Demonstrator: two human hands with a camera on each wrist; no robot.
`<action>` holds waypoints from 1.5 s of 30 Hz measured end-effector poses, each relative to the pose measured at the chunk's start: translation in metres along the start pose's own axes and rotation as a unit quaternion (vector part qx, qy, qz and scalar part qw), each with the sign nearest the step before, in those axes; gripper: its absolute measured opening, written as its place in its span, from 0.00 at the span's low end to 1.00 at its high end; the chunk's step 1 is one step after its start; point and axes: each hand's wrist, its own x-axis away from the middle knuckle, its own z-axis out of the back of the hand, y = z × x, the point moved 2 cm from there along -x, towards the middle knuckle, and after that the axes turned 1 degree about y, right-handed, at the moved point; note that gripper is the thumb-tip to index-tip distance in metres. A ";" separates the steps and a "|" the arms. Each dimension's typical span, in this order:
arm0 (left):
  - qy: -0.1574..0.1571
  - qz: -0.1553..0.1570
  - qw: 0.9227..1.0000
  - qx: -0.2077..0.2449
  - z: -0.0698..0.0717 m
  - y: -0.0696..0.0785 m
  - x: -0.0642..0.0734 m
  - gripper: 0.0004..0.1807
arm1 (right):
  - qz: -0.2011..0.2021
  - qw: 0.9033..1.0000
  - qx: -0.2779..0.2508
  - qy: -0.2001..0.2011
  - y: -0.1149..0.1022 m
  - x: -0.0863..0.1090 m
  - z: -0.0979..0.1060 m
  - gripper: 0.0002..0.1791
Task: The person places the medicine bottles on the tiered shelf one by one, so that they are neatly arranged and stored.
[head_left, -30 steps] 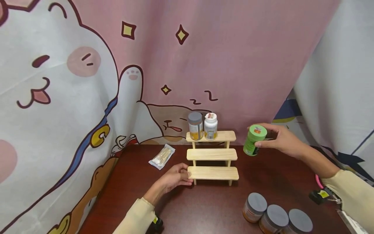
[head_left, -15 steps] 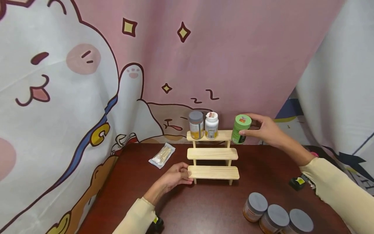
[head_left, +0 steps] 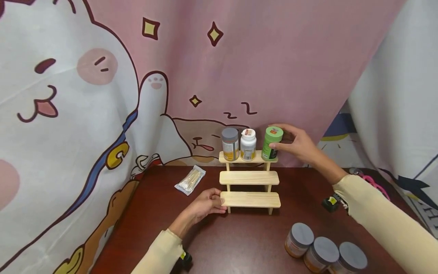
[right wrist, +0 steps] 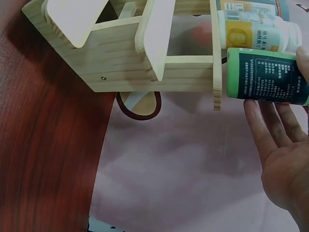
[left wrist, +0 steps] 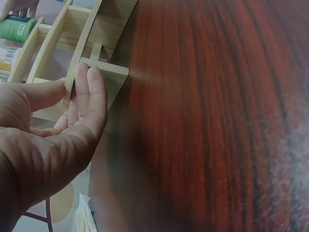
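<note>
The green bottle (head_left: pixel 272 142) is gripped between thumb and fingers of the right hand (head_left: pixel 295 145) and held upright over the right end of the top tier (head_left: pixel 258 156), a slim gap being visible beneath. The left end of the bottom tier (head_left: pixel 253 199) is pinched by the left hand (head_left: pixel 205 205). A white bottle (head_left: pixel 248 146) and a jar (head_left: pixel 230 144) are seated further left on the top tier. Three grey-lidded tubs (head_left: pixel 321 253) are grouped on the table (head_left: pixel 239 243); a swab packet (head_left: pixel 190 180) is laid left of the wooden stand (head_left: pixel 249 177).
</note>
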 end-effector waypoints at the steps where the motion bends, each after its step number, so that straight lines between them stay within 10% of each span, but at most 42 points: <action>1: 0.001 0.000 1.000 0.001 0.000 0.000 0.000 0.15 | 0.000 1.000 0.000 -0.001 0.001 -0.002 -0.001 0.36; 35: -0.007 -0.002 1.000 -0.003 0.001 -0.001 0.001 0.15 | 0.004 0.999 0.052 0.005 0.009 -0.004 -0.010 0.36; 45: -0.011 -0.004 1.000 -0.001 0.002 -0.002 0.000 0.15 | -0.023 0.997 0.048 -0.059 0.011 0.008 0.004 0.57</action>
